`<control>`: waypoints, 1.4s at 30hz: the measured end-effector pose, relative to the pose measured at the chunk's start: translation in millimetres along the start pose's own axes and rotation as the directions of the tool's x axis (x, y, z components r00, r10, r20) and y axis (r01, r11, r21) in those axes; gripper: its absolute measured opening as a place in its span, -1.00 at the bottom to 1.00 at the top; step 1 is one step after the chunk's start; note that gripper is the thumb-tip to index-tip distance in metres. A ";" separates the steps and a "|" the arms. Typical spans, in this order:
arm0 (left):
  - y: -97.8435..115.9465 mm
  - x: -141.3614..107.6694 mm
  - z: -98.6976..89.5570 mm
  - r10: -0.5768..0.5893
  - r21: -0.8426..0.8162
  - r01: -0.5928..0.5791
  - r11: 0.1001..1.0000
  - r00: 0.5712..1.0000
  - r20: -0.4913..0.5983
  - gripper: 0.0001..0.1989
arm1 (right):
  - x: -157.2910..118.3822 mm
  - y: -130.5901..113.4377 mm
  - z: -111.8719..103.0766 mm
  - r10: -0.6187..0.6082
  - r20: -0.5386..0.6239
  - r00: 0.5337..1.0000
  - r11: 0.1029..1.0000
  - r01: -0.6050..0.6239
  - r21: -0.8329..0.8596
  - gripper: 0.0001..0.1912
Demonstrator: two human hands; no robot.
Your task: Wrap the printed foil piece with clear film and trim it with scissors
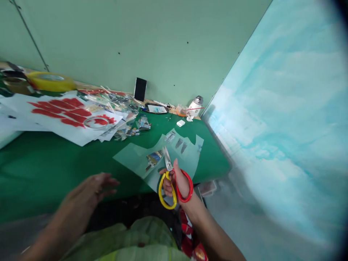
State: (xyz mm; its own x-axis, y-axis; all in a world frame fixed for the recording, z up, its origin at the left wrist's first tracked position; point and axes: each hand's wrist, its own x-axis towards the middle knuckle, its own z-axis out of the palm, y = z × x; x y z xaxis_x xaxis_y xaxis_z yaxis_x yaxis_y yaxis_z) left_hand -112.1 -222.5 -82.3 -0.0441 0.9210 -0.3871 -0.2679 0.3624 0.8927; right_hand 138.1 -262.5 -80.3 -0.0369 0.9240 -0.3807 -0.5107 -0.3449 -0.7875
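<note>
A pair of scissors (pixel 169 166) with one yellow and one red handle loop is in my right hand (pixel 182 184), its blades pointing away from me. The fingers curl by the yellow loop, and the thumb lies along the red one. Under the blades a pale translucent sheet (pixel 130 156) with an uneven far edge lies on the green tabletop (pixel 35 156). Several small printed pieces, among them a blue-and-brown picture piece (pixel 154 158), rest on or under it; I cannot tell which. My left hand (pixel 95 188), slightly blurred, hovers by the front edge with its fingers apart and nothing in it.
White papers with a red painted design (pixel 62 113) lie at the left, below a yellow tape roll (pixel 50 81). Loose clippings (pixel 127 131) sit beside them. A phone (pixel 140 89) leans on the back wall. Toward the right corner are a white case (pixel 181 123) and a white bottle (pixel 195 106).
</note>
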 end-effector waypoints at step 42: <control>22.0 98.0 108.6 -0.123 0.030 0.120 0.992 0.936 0.329 -0.83 | 40.0 -50.3 -51.5 -0.012 0.082 0.997 0.877 0.050 -0.478 -0.30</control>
State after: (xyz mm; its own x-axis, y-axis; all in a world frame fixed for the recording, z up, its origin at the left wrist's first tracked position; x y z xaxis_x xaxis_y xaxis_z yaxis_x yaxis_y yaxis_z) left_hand -17.8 -108.8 -75.6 0.3081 0.8647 -0.3966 -0.2422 0.4745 0.8463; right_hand 206.6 -216.6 -80.8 -0.1015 0.9385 -0.3301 -0.0387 -0.3353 -0.9413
